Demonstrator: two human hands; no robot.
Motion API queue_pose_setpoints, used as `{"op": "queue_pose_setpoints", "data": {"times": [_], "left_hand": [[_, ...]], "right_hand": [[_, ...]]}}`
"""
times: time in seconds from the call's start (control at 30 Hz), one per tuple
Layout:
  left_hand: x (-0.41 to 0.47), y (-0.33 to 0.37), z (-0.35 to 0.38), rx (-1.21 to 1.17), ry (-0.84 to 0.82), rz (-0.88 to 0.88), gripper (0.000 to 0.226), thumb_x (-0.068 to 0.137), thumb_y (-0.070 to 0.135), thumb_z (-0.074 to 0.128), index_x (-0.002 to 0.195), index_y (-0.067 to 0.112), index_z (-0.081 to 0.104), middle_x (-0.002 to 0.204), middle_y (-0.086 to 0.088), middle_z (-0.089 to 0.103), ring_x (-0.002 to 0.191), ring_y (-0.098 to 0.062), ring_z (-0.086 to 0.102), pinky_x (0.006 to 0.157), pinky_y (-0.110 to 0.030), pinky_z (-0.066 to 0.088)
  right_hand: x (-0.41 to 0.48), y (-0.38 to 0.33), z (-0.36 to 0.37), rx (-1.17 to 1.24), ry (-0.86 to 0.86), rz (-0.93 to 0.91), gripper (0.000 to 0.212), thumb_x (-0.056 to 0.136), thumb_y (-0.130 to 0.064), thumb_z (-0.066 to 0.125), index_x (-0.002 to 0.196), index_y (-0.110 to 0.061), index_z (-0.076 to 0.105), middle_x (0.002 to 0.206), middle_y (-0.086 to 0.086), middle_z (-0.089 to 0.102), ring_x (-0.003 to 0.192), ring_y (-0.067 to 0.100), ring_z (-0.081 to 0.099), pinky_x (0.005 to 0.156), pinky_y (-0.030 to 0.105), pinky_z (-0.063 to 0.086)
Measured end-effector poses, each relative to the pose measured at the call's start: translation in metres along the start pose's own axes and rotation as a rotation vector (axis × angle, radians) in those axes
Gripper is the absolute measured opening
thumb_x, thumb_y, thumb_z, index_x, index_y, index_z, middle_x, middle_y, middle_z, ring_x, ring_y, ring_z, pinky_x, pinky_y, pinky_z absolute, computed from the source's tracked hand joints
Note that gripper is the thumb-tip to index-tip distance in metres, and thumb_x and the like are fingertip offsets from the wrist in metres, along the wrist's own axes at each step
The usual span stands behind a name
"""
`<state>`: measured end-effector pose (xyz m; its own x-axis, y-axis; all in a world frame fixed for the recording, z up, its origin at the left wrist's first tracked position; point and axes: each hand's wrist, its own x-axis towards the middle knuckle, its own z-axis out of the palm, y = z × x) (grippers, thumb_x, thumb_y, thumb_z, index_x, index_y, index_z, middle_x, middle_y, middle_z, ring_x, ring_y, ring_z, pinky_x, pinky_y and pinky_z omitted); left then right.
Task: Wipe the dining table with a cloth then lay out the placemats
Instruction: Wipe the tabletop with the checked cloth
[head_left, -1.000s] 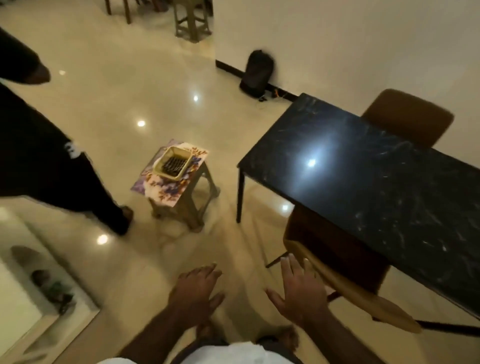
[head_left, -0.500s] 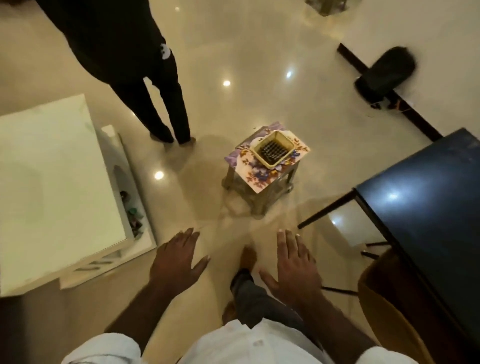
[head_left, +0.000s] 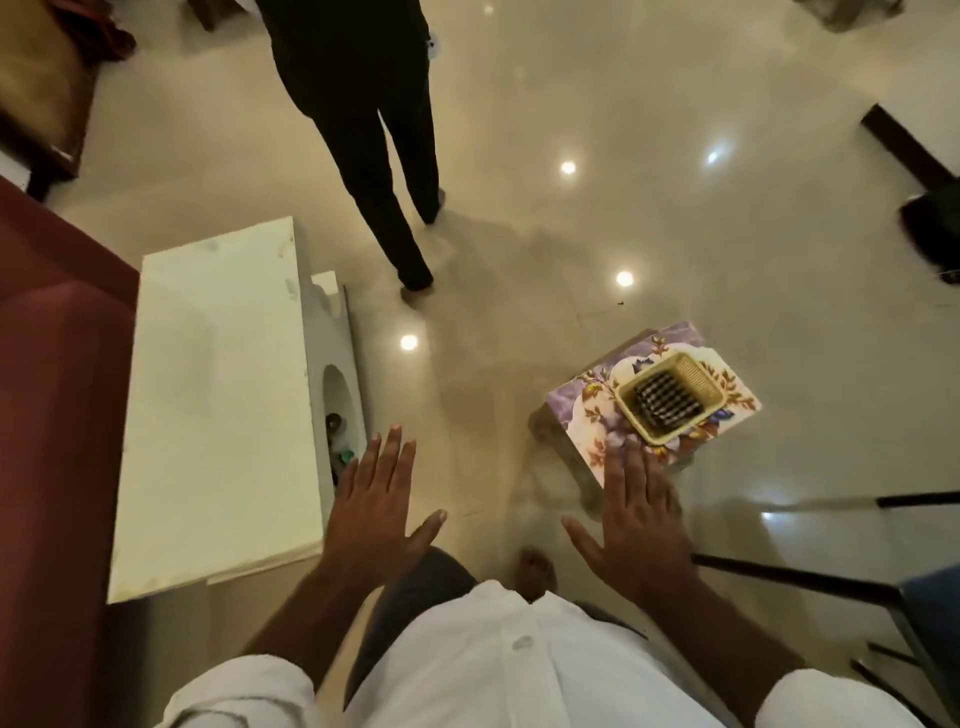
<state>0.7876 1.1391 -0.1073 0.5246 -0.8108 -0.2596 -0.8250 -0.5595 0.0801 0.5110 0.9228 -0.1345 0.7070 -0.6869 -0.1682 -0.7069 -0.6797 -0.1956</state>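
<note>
Floral placemats (head_left: 592, 405) lie stacked on a small stool (head_left: 558, 441) at the right, with a yellow basket (head_left: 670, 397) on top holding a dark checked cloth (head_left: 665, 402). My right hand (head_left: 636, 514) hovers flat, fingers straight, just in front of the stool and holds nothing. My left hand (head_left: 376, 501) is also spread flat and empty, over the floor beside the white low table. Only a dark corner of the dining table (head_left: 932, 597) shows at the lower right edge.
A white low table (head_left: 218, 405) stands at the left with small items on its side shelf, next to a dark red sofa (head_left: 47, 415). Another person's legs (head_left: 374, 145) in black stand ahead. A black bag (head_left: 930, 234) lies at the right. Glossy tiled floor lies between.
The view has swung left and down: the dining table slid almost out of view at the right, the white low table and sofa came in, and the stool now lies by my right hand.
</note>
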Motion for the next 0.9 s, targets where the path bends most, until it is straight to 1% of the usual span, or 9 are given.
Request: {"op": "queue_pose_setpoints", "data": {"times": [0.1, 0.2, 0.27, 0.33, 0.4, 0.5, 0.6, 0.77, 0.9], "left_hand": [[0.050, -0.006, -0.007, -0.012, 0.023, -0.025, 0.108, 0.097, 0.089, 0.029, 0.177, 0.021, 0.002, 0.184, -0.002, -0.015, 0.171, -0.031, -0.008, 0.134, -0.063, 0.020], [0.113, -0.014, -0.019, 0.004, -0.006, 0.016, 0.110, 0.096, 0.091, 0.025, 0.177, 0.019, 0.005, 0.184, -0.002, -0.015, 0.170, -0.030, -0.011, 0.135, -0.061, 0.015], [0.162, -0.025, -0.027, 0.008, -0.008, 0.052, 0.110, 0.096, 0.091, 0.025, 0.177, 0.019, 0.004, 0.184, -0.002, -0.017, 0.170, -0.029, -0.012, 0.136, -0.060, 0.011], [0.215, -0.038, -0.038, 0.012, 0.010, 0.104, 0.109, 0.097, 0.090, 0.028, 0.177, 0.019, 0.005, 0.184, -0.003, -0.016, 0.171, -0.030, -0.010, 0.136, -0.060, 0.013], [0.261, -0.050, -0.052, 0.016, 0.008, 0.143, 0.108, 0.098, 0.087, 0.034, 0.177, 0.017, 0.009, 0.185, -0.004, -0.011, 0.171, -0.030, -0.006, 0.135, -0.061, 0.016], [0.329, -0.066, -0.080, -0.001, 0.026, 0.185, 0.107, 0.099, 0.086, 0.037, 0.176, 0.016, 0.014, 0.185, -0.005, -0.007, 0.171, -0.031, -0.003, 0.134, -0.062, 0.018], [0.399, -0.075, -0.107, 0.045, 0.022, 0.284, 0.107, 0.099, 0.086, 0.036, 0.176, 0.014, 0.015, 0.185, -0.007, -0.004, 0.171, -0.031, -0.002, 0.133, -0.062, 0.020], [0.518, -0.055, -0.145, 0.099, -0.004, 0.437, 0.107, 0.098, 0.084, 0.037, 0.175, 0.012, 0.018, 0.185, -0.008, -0.001, 0.171, -0.033, 0.001, 0.132, -0.062, 0.022], [0.619, -0.003, -0.164, 0.148, -0.018, 0.563, 0.109, 0.098, 0.086, 0.035, 0.176, 0.013, 0.012, 0.185, -0.006, -0.007, 0.171, -0.031, -0.005, 0.132, -0.062, 0.020]], "right_hand": [[0.058, 0.000, -0.009, -0.009, 0.058, 0.005, 0.113, 0.096, -0.079, 0.055, 0.175, -0.007, 0.020, 0.181, 0.022, 0.018, 0.164, 0.048, 0.025, 0.123, 0.066, 0.034], [0.118, -0.002, -0.011, -0.015, 0.088, 0.018, 0.110, 0.098, -0.078, 0.054, 0.173, -0.004, 0.025, 0.180, 0.025, 0.021, 0.163, 0.050, 0.028, 0.122, 0.065, 0.036], [0.160, -0.004, -0.012, -0.012, 0.100, 0.047, 0.108, 0.099, -0.079, 0.049, 0.174, -0.005, 0.024, 0.182, 0.023, 0.016, 0.166, 0.048, 0.023, 0.124, 0.064, 0.035], [0.205, -0.009, -0.018, -0.011, 0.109, 0.100, 0.109, 0.099, -0.080, 0.047, 0.175, -0.006, 0.021, 0.183, 0.021, 0.009, 0.168, 0.046, 0.017, 0.127, 0.064, 0.031], [0.244, -0.014, -0.025, -0.011, 0.123, 0.133, 0.112, 0.099, -0.081, 0.051, 0.175, -0.004, 0.020, 0.183, 0.022, 0.008, 0.169, 0.046, 0.015, 0.130, 0.064, 0.029], [0.300, -0.022, -0.044, 0.000, 0.149, 0.209, 0.113, 0.098, -0.081, 0.051, 0.174, -0.002, 0.022, 0.182, 0.024, 0.013, 0.168, 0.047, 0.016, 0.127, 0.066, 0.032], [0.352, -0.025, -0.061, -0.019, 0.155, 0.297, 0.112, 0.098, -0.079, 0.051, 0.175, -0.005, 0.017, 0.182, 0.024, 0.010, 0.167, 0.048, 0.016, 0.127, 0.067, 0.032], [0.423, -0.012, -0.085, 0.009, 0.168, 0.461, 0.111, 0.099, -0.080, 0.047, 0.177, -0.009, 0.011, 0.184, 0.020, 0.002, 0.168, 0.047, 0.015, 0.126, 0.068, 0.032], [0.481, 0.023, -0.103, 0.019, 0.198, 0.575, 0.112, 0.096, -0.083, 0.044, 0.177, -0.014, 0.009, 0.185, 0.015, -0.003, 0.169, 0.045, 0.006, 0.126, 0.066, 0.030]]}}
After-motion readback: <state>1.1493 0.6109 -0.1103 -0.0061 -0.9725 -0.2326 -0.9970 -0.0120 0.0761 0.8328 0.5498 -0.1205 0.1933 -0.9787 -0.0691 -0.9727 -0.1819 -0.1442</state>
